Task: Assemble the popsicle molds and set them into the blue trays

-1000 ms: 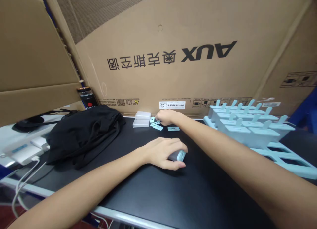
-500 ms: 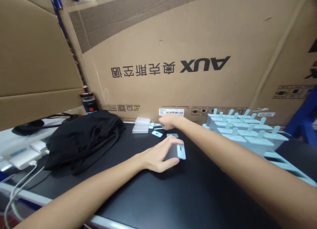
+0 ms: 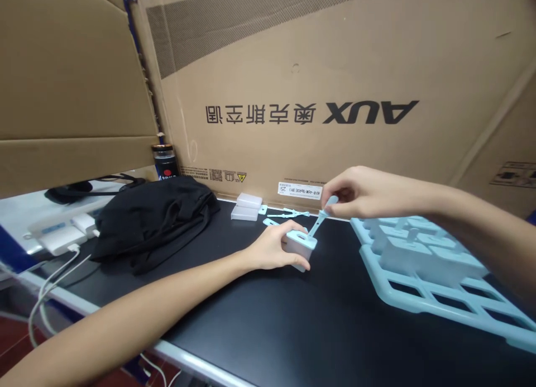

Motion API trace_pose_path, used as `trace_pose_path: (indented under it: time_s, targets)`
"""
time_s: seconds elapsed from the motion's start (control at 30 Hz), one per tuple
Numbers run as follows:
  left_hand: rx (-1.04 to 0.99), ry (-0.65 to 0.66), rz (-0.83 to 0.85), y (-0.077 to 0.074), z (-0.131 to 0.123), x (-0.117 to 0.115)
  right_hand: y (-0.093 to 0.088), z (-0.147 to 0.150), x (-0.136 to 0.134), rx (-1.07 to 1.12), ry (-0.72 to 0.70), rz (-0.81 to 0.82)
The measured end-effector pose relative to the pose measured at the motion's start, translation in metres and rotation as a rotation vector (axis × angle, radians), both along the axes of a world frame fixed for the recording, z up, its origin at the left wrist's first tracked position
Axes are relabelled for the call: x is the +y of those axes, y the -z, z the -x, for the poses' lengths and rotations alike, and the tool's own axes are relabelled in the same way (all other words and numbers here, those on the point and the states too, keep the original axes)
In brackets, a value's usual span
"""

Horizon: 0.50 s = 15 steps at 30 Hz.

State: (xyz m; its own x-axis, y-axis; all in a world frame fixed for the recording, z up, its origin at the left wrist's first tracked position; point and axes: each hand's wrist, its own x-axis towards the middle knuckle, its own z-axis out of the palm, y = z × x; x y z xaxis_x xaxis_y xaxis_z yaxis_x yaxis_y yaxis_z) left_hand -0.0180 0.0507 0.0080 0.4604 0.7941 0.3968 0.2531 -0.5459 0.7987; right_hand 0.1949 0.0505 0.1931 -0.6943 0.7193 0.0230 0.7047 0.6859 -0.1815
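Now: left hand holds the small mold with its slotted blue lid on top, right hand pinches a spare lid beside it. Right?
One slip: in the head view, the right hand pinches a light-blue stick, not a spare lid. The left hand does hold the small mold with its slotted blue lid on top.

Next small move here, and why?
Probably ease the pale-blue plastic stick into the slot of the pale-blue rectangular lid: the right hand holds the stick tilted, lower end close to the slot, while the left hand grips the translucent box-shaped mould under the lid.
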Motion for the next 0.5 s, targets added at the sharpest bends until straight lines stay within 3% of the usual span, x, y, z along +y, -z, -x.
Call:
trace_pose_path:
  time_s: [0.2, 0.5]
  targets:
    - [-0.023, 0.056, 0.069, -0.004, -0.001, -0.005, 0.005, 0.031, -0.012, -0.092, -0.092, -0.04]
    - [-0.07, 0.209, 0.134, -0.004, 0.0, -0.007, -0.01, 0.023, -0.004, -0.255, -0.046, 0.016]
